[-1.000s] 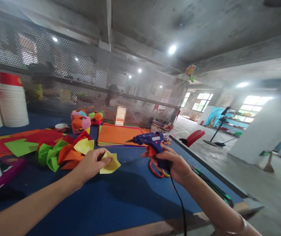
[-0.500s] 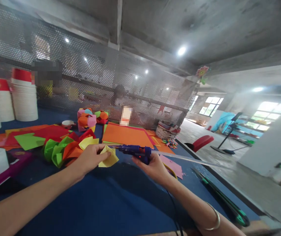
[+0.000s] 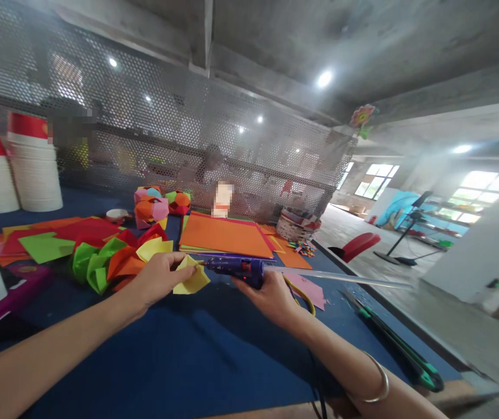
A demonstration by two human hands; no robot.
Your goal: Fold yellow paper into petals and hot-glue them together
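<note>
Between the thumb and fingers of my left hand is a folded yellow paper piece. My right hand is wrapped round a blue glue gun, whose nozzle points left and meets the yellow paper's upper edge. A long clear glue stick sticks out from the gun's back. Folded paper pieces in green, orange and red lie just beyond my left wrist. One more yellow piece sits behind my left fingers.
Stacked orange sheets, paper balls and a woven basket stand at the back. Paper cup stacks are at left. A green-and-black cutter lies at right, yellow-handled scissors by my right hand. Behind is a perforated screen.
The glue gun's nozzle has come over the yellow paper, the gun shifting slightly left. Both hands keep their grip. The view has shifted a little.
</note>
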